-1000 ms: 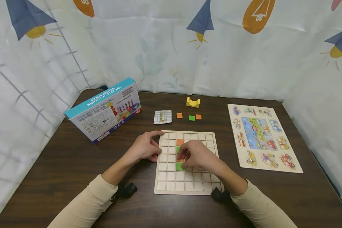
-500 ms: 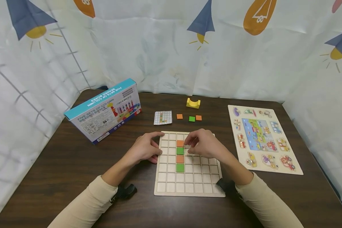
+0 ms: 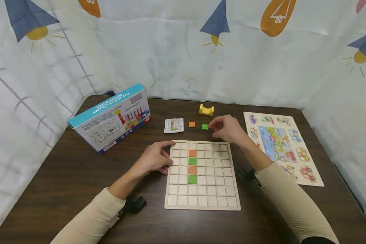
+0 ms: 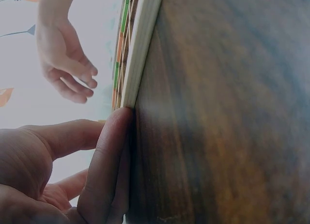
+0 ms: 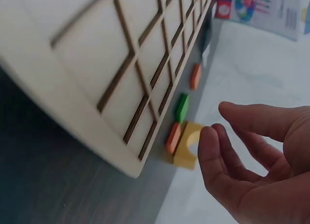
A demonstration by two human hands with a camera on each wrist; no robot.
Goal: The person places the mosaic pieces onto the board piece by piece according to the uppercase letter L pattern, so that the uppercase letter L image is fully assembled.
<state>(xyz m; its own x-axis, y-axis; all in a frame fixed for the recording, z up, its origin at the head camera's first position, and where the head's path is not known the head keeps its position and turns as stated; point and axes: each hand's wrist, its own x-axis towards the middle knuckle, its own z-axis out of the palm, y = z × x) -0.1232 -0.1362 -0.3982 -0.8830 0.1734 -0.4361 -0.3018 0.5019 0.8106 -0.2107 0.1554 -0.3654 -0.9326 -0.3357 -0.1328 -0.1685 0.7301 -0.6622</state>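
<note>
A pale wooden grid board (image 3: 211, 200) lies on the table with a column of orange and green square tiles (image 3: 192, 179) in its cells. My left hand (image 3: 155, 157) touches the board's left edge with its fingertips; in the left wrist view a finger (image 4: 114, 137) presses against the side. Beyond the board's far edge my right hand (image 3: 228, 128) hovers beside a loose green tile (image 3: 205, 127). Thumb and fingers stand apart with nothing between them. An orange tile (image 5: 174, 138) near that hand is hidden behind it in the head view. Another orange tile (image 3: 191, 124) lies further left.
A small printed grid card (image 3: 174, 125) lies behind the board, and a yellow arched block (image 3: 206, 109) stands beyond the tiles. A blue-topped box (image 3: 116, 118) stands at the left. The picture puzzle board (image 3: 276, 144) lies at the right, partly under the right arm.
My right hand has left the tile column and moved back and right, past the board's far edge to the loose tiles. My left hand has stayed at the board's edge.
</note>
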